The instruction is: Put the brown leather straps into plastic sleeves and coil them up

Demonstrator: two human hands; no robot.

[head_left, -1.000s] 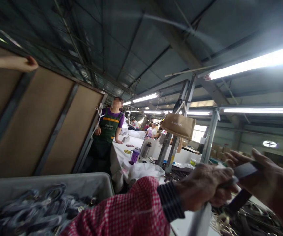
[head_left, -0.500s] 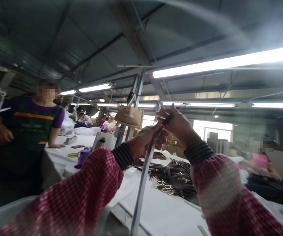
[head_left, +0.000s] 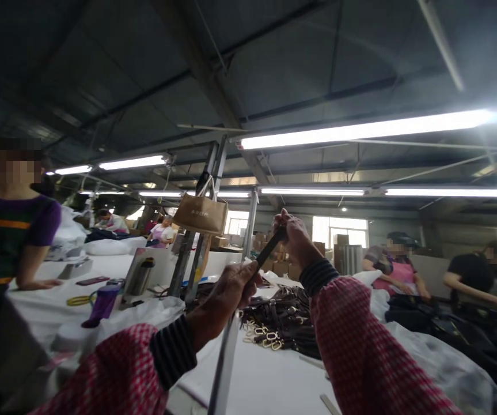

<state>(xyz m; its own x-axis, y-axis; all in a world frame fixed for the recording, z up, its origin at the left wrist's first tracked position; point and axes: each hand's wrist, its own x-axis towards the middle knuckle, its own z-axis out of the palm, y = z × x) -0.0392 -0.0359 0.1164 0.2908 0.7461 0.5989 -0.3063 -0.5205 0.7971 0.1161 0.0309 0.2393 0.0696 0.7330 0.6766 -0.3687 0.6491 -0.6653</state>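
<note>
A dark flat strap point(head_left: 269, 252) is stretched on a slant between my hands, above the table. My left hand point(head_left: 227, 291) grips its lower part, fingers wrapped round it. Higher and further right, my right hand point(head_left: 293, 233) pinches the upper end. Below my left hand a shiny grey strip point(head_left: 224, 363) runs down out of view; whether it is the same strap's other side, I cannot tell. Beyond my hands, a heap of dark straps point(head_left: 293, 317) lies on the white table point(head_left: 257, 380), with gold-coloured metal clips point(head_left: 269, 336) at its near edge.
On the left stand a purple cup point(head_left: 105, 302) and a metal flask point(head_left: 141, 276). A brown bag point(head_left: 200, 214) hangs from a metal post point(head_left: 183, 268). One person point(head_left: 15, 242) leans on the table at left; two others work at right beside dark goods point(head_left: 459, 328) and clear plastic point(head_left: 438, 363).
My hands have moved apart, the left one down along the strap, so a dark stretch now shows between them. The view has turned right, bringing another person in at the right.
</note>
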